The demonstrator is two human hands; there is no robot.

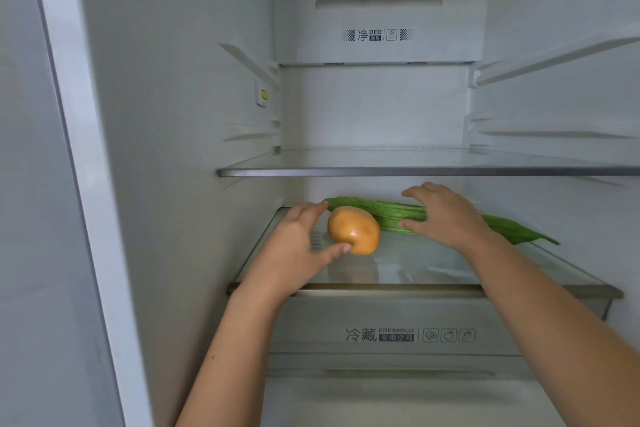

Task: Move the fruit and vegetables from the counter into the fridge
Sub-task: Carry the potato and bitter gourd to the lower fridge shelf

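Note:
Inside the open fridge, a round orange-yellow fruit sits on the lower glass shelf. My left hand cups it from the left, thumb touching its front and fingers reaching behind it. A long green ridged vegetable lies across the shelf behind the fruit, its tip sticking out to the right. My right hand grips its middle, thumb in front and fingers over the top. The vegetable appears to rest on the shelf.
An upper glass shelf spans the fridge just above my hands. Below the lower shelf is a crisper drawer marked FRESHBOX, closed. The fridge's left wall stands close to my left arm.

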